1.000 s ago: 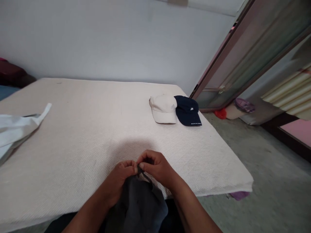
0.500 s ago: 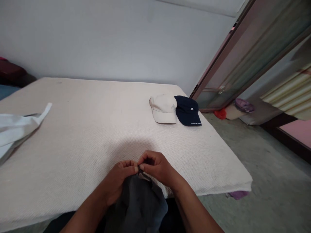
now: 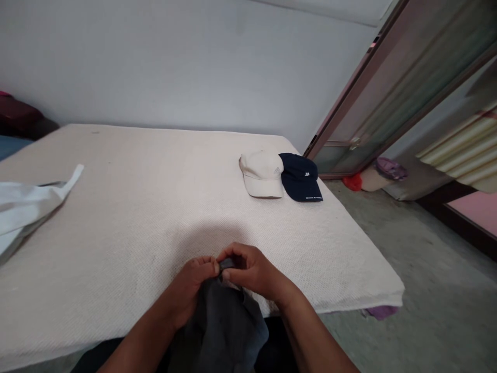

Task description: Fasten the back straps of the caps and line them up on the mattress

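Apparently strap work: left hand [image 3: 194, 280] pinched a strap [image 3: 227, 264] of a probable dark grey cap [image 3: 229, 326], hanging below the grip.
Right hand [image 3: 252, 272] curled round the strap, pinch unclear; next move likely called for steady left hold. Beige cap [image 3: 263, 173], navy cap [image 3: 301, 177] lay beyond, rightward; hands partly hid strap.

A broad, flat, bed-like surface covered in cream, textured fabric [image 3: 155, 181] spreads across the middle and lower left of the frame. Right of centre lie a beige fabric baseball cap [image 3: 261, 172] and, touching its right side, a navy-blue fabric baseball cap [image 3: 301, 180] with white markings, both brims toward the bottom. At the left edge, partly cut off, lies a white fabric item [image 3: 29, 207] with a narrow strip pointing to the upper right.
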`<state>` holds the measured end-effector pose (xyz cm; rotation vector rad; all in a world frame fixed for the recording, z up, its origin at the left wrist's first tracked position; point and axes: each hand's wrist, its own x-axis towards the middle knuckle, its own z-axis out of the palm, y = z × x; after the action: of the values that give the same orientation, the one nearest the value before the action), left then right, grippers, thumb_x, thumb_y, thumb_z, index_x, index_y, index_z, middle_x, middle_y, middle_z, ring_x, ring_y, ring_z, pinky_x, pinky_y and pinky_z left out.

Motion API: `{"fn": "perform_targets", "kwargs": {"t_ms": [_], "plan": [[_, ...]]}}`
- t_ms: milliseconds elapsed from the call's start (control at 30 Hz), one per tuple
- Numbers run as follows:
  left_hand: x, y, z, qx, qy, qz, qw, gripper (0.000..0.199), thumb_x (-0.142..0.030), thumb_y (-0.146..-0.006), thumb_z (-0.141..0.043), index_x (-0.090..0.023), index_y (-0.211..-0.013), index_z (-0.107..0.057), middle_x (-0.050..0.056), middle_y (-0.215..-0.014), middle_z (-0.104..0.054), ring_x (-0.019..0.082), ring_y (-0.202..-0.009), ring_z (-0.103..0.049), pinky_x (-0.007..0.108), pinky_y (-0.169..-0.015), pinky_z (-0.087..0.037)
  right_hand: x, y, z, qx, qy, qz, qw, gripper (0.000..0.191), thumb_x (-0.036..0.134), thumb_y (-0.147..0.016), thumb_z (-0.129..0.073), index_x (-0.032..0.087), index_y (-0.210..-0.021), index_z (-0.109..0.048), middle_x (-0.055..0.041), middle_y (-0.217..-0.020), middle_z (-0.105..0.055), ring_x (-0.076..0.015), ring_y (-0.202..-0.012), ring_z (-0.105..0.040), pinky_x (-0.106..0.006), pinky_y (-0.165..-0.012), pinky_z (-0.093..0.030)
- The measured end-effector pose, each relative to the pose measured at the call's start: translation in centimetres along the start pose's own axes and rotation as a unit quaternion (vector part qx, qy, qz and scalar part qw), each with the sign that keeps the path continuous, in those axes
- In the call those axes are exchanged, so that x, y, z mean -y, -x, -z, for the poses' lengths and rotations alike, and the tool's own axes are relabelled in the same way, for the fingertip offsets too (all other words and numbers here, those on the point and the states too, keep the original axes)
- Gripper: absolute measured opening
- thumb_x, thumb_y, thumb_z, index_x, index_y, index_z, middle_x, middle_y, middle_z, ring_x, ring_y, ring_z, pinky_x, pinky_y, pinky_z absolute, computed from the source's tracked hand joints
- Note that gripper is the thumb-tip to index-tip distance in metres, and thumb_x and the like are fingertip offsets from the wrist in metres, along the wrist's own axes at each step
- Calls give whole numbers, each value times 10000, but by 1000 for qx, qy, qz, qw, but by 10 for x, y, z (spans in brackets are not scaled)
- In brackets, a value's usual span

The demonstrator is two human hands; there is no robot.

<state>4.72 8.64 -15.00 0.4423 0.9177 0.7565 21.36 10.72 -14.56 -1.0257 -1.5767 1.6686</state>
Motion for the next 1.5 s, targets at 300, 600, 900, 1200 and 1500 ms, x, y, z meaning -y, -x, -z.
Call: {"fn": "perform_targets", "kwargs": {"t_ms": [300,600,900,1200,1500], "plan": [[2,0,0,3,-16,19,1000,127,-162,-671,-619,-156,-591,-521,-22,-518,-508,85,-449,-420,222,-470,-293,-2,0,2,1,10,-38,999,215,134,-651,-670,170,-855,-611,35,-691,-558,-84,-621,-468,-200,-551,-347],[6,1,3,6,-43,29,999,134,-147,-659,-598,-162,-568,-501,-39,-504,-478,79,-448,-388,223,-473,-273,2,-1,6,25,76,-37,996,233,113,-611,-673,164,-825,-597,43,-693,-537,-80,-628,-439,-198,-551,-340],[0,2,-3,-4,-6,25,1000,152,-161,-638,-666,-150,-581,-525,-30,-512,-496,72,-446,-404,205,-459,-279,2,0,4,9,41,-33,999,214,127,-643,-673,169,-839,-597,36,-689,-527,-87,-628,-437,-200,-553,-340],[-2,3,-4,-11,27,37,999,149,-150,-607,-721,-138,-589,-573,-9,-525,-553,80,-452,-468,197,-464,-341,0,2,5,-19,33,-15,999,230,145,-661,-695,181,-856,-579,22,-764,-536,-103,-703,-477,-217,-603,-368],[-5,6,-3,4,79,32,996,83,-138,-639,-722,-122,-667,-645,28,-590,-629,109,-507,-555,207,-503,-419,4,8,5,-1,-71,18,997,210,201,-744,-658,182,-934,-571,-23,-883,-595,-133,-808,-556,-274,-720,-439]]}}
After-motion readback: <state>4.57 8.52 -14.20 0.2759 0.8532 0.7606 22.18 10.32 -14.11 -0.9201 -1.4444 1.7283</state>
